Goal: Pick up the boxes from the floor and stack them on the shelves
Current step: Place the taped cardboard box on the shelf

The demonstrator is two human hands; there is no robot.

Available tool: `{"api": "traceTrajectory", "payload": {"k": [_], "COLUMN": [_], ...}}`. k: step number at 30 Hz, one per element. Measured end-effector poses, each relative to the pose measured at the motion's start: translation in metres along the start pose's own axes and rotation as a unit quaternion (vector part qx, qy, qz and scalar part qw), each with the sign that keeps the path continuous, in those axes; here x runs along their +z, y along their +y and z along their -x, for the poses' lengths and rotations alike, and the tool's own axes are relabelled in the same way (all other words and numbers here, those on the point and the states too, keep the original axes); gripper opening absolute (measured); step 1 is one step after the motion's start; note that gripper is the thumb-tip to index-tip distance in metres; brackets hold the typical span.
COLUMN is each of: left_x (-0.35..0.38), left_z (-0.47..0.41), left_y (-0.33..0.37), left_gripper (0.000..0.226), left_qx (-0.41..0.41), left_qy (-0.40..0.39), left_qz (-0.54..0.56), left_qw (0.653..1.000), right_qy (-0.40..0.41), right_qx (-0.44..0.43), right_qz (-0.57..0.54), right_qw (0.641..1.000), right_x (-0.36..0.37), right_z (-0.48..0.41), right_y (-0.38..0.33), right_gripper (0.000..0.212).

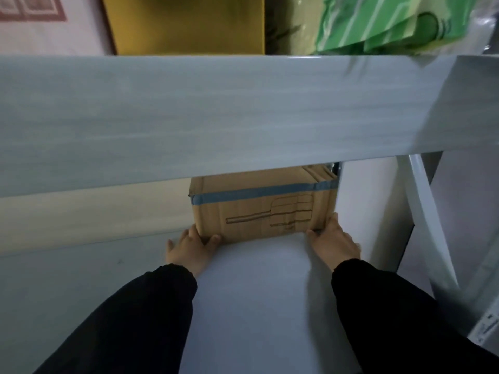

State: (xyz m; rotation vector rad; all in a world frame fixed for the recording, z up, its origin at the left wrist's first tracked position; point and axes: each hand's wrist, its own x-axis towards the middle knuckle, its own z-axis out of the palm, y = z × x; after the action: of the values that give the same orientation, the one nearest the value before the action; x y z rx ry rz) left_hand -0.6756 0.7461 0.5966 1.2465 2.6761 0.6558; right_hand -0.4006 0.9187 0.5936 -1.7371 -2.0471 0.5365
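A brown cardboard box (pixel 263 205) with blue tape and a drawn outline on its front sits on a white lower shelf (pixel 251 287), tucked under the wide grey edge of the shelf above (pixel 216 109). My left hand (pixel 189 248) grips the box's lower left corner, thumb on the front face. My right hand (pixel 333 238) holds the lower right corner. Both arms wear black sleeves. The top and rear of the box are hidden by the upper shelf.
On the upper shelf stand a yellow-brown carton (pixel 186 22) and green plastic bags (pixel 378 25). A white upright post (pixel 429 220) runs down the right side. A pale beige panel (pixel 89 214) lies left of the box.
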Motion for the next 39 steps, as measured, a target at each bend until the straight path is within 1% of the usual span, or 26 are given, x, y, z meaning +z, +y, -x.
{"api": "traceTrajectory", "payload": {"k": [3, 5, 8, 12, 13, 15, 18, 21, 23, 24, 25, 27, 28, 29, 31, 32, 35, 39], "left_x": [0.000, -0.001, -0.005, -0.014, -0.015, -0.018, -0.022, -0.017, -0.003, 0.002, 0.010, 0.028, 0.040, 0.056, 0.094, 0.116, 0.179, 0.240], "left_z": [0.005, 0.013, 0.029, 0.056, 0.065, 0.084, 0.115, 0.159, 0.201, 0.221, 0.240, 0.277, 0.296, 0.315, 0.352, 0.369, 0.409, 0.456], "left_y": [-0.001, -0.004, -0.013, -0.030, -0.032, -0.035, -0.031, -0.012, 0.002, 0.010, 0.016, 0.025, 0.027, 0.028, 0.028, 0.027, 0.016, 0.004], "left_gripper": [0.068, 0.071, 0.086, 0.089, 0.088, 0.085, 0.084, 0.087, 0.087, 0.089, 0.092, 0.093, 0.089, 0.083, 0.076, 0.075, 0.075, 0.075], "left_qx": [-0.008, -0.018, -0.026, 0.009, 0.024, 0.056, 0.119, 0.218, 0.300, 0.338, 0.377, 0.458, 0.496, 0.534, 0.587, 0.594, 0.563, 0.517], "left_qy": [0.012, 0.014, -0.022, -0.064, -0.074, -0.094, -0.125, -0.149, -0.166, -0.155, -0.126, -0.055, -0.038, -0.047, -0.122, -0.167, -0.284, -0.389], "left_qz": [-0.003, -0.026, -0.075, -0.133, -0.146, -0.163, -0.179, -0.175, -0.181, -0.194, -0.209, -0.207, -0.192, -0.171, -0.132, -0.132, -0.165, -0.224], "left_qw": [1.000, 0.999, 0.997, 0.989, 0.986, 0.981, 0.969, 0.948, 0.922, 0.908, 0.894, 0.863, 0.846, 0.827, 0.789, 0.776, 0.759, 0.728], "right_qy": [-0.004, -0.015, -0.047, -0.071, -0.085, -0.101, -0.103, -0.054, -0.015, 0.010, 0.015, 0.004, 0.006, 0.005, -0.006, -0.012, -0.012, -0.035], "right_qx": [-0.003, -0.012, -0.019, -0.042, -0.053, -0.072, -0.090, -0.104, -0.140, -0.155, -0.119, 0.002, 0.053, 0.100, 0.192, 0.239, 0.366, 0.493], "right_qz": [0.020, 0.040, 0.081, 0.171, 0.189, 0.189, 0.201, 0.186, 0.153, 0.133, 0.099, 0.070, 0.082, 0.099, 0.104, 0.099, 0.072, 0.015], "right_qw": [1.000, 0.999, 0.995, 0.982, 0.977, 0.974, 0.970, 0.976, 0.978, 0.979, 0.988, 0.998, 0.995, 0.990, 0.976, 0.966, 0.928, 0.869], "right_x": [-0.001, -0.003, -0.007, -0.012, -0.013, -0.014, -0.018, -0.025, -0.023, -0.019, -0.016, -0.007, -0.002, 0.001, 0.011, 0.015, 0.024, 0.044], "right_z": [0.008, 0.018, 0.039, 0.079, 0.092, 0.120, 0.173, 0.235, 0.290, 0.314, 0.342, 0.396, 0.421, 0.448, 0.499, 0.524, 0.598, 0.695], "right_y": [-0.002, -0.004, -0.005, 0.000, 0.003, 0.008, 0.013, 0.016, 0.030, 0.044, 0.063, 0.113, 0.140, 0.164, 0.220, 0.246, 0.308, 0.370], "right_gripper": [0.096, 0.099, 0.097, 0.089, 0.086, 0.083, 0.083, 0.076, 0.063, 0.059, 0.059, 0.072, 0.076, 0.078, 0.079, 0.080, 0.080, 0.078]}}
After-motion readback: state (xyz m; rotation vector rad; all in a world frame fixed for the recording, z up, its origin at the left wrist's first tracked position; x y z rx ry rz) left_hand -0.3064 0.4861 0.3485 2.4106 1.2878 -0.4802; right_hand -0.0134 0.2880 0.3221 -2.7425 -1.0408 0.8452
